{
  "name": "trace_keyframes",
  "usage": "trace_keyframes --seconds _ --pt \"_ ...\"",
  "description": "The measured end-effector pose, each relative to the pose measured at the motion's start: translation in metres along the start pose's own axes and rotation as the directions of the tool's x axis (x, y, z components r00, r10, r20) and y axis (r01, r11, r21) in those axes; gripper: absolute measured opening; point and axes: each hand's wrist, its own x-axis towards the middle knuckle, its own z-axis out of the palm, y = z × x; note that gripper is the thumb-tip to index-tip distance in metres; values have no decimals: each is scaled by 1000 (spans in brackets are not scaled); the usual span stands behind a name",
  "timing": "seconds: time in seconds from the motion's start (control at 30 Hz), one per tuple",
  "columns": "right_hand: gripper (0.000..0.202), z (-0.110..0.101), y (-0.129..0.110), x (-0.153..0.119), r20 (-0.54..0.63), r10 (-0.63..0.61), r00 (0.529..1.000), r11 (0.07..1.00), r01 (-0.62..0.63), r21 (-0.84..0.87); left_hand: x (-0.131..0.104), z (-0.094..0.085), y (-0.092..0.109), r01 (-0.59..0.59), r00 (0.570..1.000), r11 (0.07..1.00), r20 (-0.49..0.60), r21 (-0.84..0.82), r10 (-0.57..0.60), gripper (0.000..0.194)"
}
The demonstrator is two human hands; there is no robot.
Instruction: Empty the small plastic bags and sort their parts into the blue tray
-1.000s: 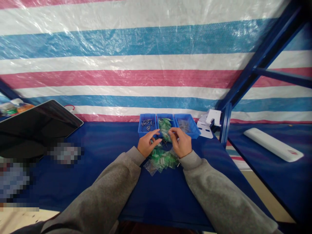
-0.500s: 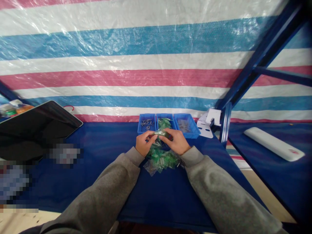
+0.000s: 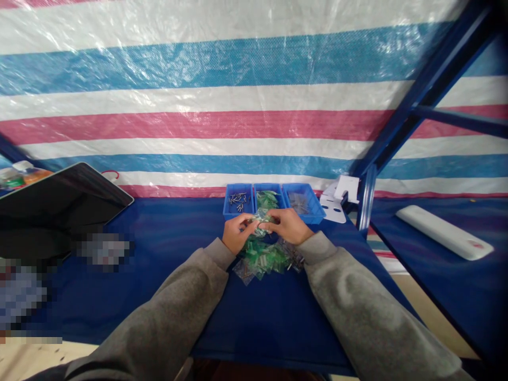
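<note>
Between my two hands is a small clear plastic bag [image 3: 261,217], held above the pile and in front of the bins. My left hand [image 3: 237,233] pinches its left side, and my right hand [image 3: 291,226] pinches its right side; both are closed. What lies inside the bag is too small to make out. Below my hands a pile of small clear and green plastic bags [image 3: 265,259] lies on the blue table [image 3: 254,323]. Behind them stand a blue bin of metal screws [image 3: 238,200], a blue bin of green pieces [image 3: 268,199] and a blue bin of clear bags [image 3: 299,203].
White card pieces [image 3: 337,201] lean right of the bins, by a blue metal post [image 3: 364,196]. A long white object [image 3: 444,233] lies on the right-hand table. At left is a dark-screened panel [image 3: 67,206]. A striped tarp [image 3: 222,127] hangs behind.
The bag between my fingers now shows more spread out and upright. My right hand has turned slightly and shifted a little to the right. The pile looks the same.
</note>
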Motion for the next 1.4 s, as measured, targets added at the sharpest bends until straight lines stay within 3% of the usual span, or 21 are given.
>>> trace_keyframes --seconds 0.13,0.23,0.4,0.5,0.73,0.87,1.0,1.13,1.2,1.3,1.4 --pt "33 5 2 -4 -71 32 997 999 -31 14 0 0 -1 -12 999 999 -35 -49 10 21" --pt "28 14 5 -12 -110 101 989 987 -86 138 0 -3 -1 4 999 999 -47 -40 -6 22" --pt "23 23 12 -18 -197 204 959 933 -130 335 0 -5 0 50 998 996 53 -78 -46 26" --pt "31 23 12 -16 -252 234 939 889 -102 446 0 -3 1 111 989 986 112 -121 -98 30" --pt "35 17 9 -3 -179 164 970 895 -70 440 5 -2 0 159 987 948 56 -274 -149 28" --pt "35 14 9 -6 -199 166 966 884 -56 465 4 -2 2 181 982 929 119 -323 -150 49" --pt "22 13 8 -9 -229 178 957 893 -59 445 0 -3 2 99 988 965 139 -241 -66 42" --pt "25 12 9 -13 -245 252 936 849 -92 520 1 -5 2 -81 988 996 131 -45 86 42" --pt "26 13 9 -16 -247 221 943 849 -61 524 2 -7 3 -167 983 983 87 75 160 34" --pt "23 17 8 -21 -267 103 958 920 10 391 3 -9 4 -224 974 955 10 194 227 22" --pt "20 23 7 -22 -369 34 929 977 46 207 3 -9 4 -239 971 949 21 204 240 23"
